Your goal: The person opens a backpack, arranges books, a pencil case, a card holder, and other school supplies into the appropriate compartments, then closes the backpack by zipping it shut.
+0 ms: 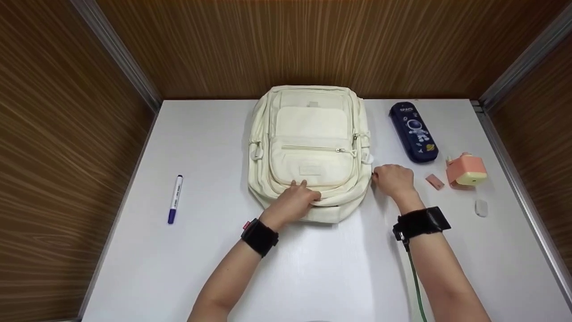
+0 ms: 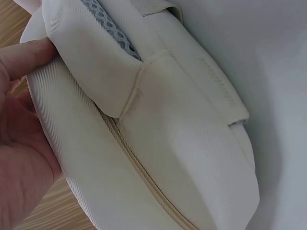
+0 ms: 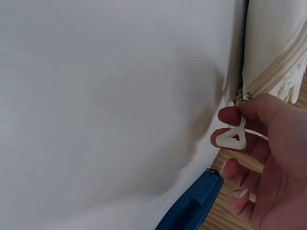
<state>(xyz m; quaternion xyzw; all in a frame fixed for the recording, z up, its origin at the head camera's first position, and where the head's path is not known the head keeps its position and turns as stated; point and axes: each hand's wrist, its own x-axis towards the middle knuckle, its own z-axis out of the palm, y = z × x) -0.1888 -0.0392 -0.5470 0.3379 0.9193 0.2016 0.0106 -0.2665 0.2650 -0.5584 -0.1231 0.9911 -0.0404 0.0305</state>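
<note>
A cream backpack [image 1: 311,123] lies front side up on the white table, its bottom toward me. My left hand [image 1: 292,203] grips the fabric at its lower edge, thumb [image 2: 31,56] pressed on the cloth in the left wrist view. A beige zipper [image 2: 144,172] runs along the bag there. At the bag's right side, my right hand [image 1: 395,179] pinches a zipper pull. The right wrist view shows the pull's cream triangular loop [image 3: 242,143] between thumb and fingers, at the bag's edge.
Right of the bag lie a navy astronaut pencil case [image 1: 415,134], a pink and yellow pencil sharpener [image 1: 466,170], a pink eraser [image 1: 434,181] and a small white piece [image 1: 481,208]. A marker [image 1: 175,199] lies at left. Wood-grain panels [image 1: 286,49] enclose the table.
</note>
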